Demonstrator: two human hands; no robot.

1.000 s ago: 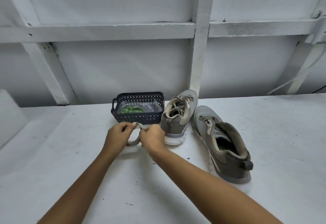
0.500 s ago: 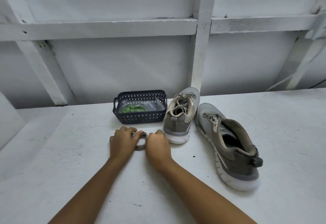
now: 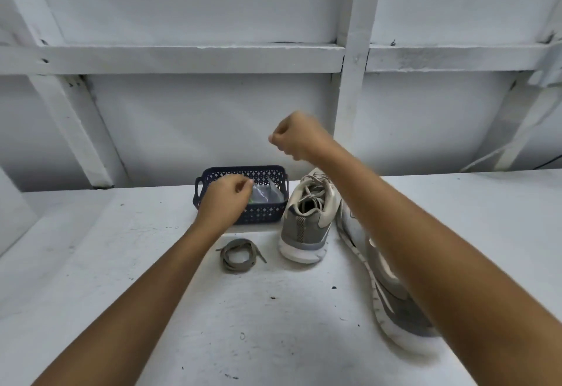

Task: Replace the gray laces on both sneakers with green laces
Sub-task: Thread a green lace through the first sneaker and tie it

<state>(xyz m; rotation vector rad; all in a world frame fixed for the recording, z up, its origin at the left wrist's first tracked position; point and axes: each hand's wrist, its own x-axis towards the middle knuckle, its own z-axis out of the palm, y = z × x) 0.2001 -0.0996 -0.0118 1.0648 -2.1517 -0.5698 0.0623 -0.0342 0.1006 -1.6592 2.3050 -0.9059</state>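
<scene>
White-painted tabletop against a white framed wall. Over the dark basket, left hand, fingers curled — no telling whether clamped on anything. High above the sneakers, right hand, balled into a fist, nothing visible in it. Below the left wrist, coiled gray lace on the table. Inside the basket, clear bag — hint of green. Right of the basket, upright sneaker, laced; beside it, second sneaker on its side, half hidden by the right forearm.
</scene>
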